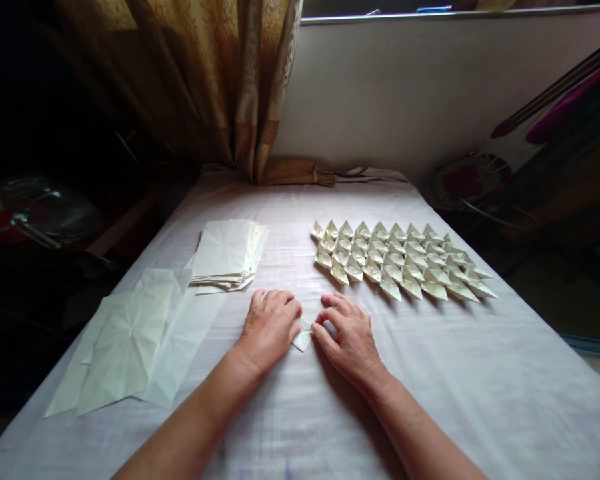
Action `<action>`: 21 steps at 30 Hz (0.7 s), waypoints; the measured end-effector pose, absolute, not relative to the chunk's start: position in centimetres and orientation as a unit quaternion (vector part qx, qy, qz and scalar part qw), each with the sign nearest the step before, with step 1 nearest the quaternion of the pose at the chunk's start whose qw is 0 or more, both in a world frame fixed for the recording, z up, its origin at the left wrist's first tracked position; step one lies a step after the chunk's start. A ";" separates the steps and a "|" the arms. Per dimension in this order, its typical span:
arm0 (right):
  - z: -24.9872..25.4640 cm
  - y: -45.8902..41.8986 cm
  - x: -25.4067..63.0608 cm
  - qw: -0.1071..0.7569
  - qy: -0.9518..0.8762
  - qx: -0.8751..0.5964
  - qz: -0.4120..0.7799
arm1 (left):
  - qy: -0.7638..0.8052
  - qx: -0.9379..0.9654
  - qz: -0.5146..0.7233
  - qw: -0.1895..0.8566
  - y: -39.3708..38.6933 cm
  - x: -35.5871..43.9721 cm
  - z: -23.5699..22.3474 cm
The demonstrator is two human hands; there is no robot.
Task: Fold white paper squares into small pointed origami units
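Note:
A small folded piece of white paper lies on the cloth-covered table between my two hands. My left hand rests over its left side, fingers curled, the thumb on the paper's edge. On the right edge my right hand pinches the paper between thumb and forefinger. Beyond my right hand stand rows of folded paper pieces with pointed tips, set close together. A stack of creased paper sheets sits past my left hand. Further left, loose creased sheets overlap one another.
The table is covered with a pale, slightly wrinkled cloth. A gold curtain hangs down to its far edge, in front of a pale wall. Dark clutter stands to both sides, with a clear plastic-wrapped item at left.

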State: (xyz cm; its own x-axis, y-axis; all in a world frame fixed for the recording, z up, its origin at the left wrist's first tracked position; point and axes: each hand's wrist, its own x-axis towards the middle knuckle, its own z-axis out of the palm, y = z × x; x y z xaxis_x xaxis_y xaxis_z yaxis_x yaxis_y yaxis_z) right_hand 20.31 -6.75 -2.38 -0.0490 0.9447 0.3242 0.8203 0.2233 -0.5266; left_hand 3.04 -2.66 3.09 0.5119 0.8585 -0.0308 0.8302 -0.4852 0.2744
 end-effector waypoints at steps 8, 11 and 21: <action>-1.9 -6.9 20.3 0.307 -0.735 -0.596 0.105 | 0.495 0.856 -0.014 0.153 -2.2 4.0 4.9; -1.8 -6.9 20.2 0.310 -0.739 -0.588 0.109 | 0.498 0.850 0.006 0.173 -2.3 3.5 4.3; -2.1 -6.9 19.9 0.394 -0.728 -0.540 0.150 | 0.525 0.512 0.375 0.567 -4.1 2.0 0.5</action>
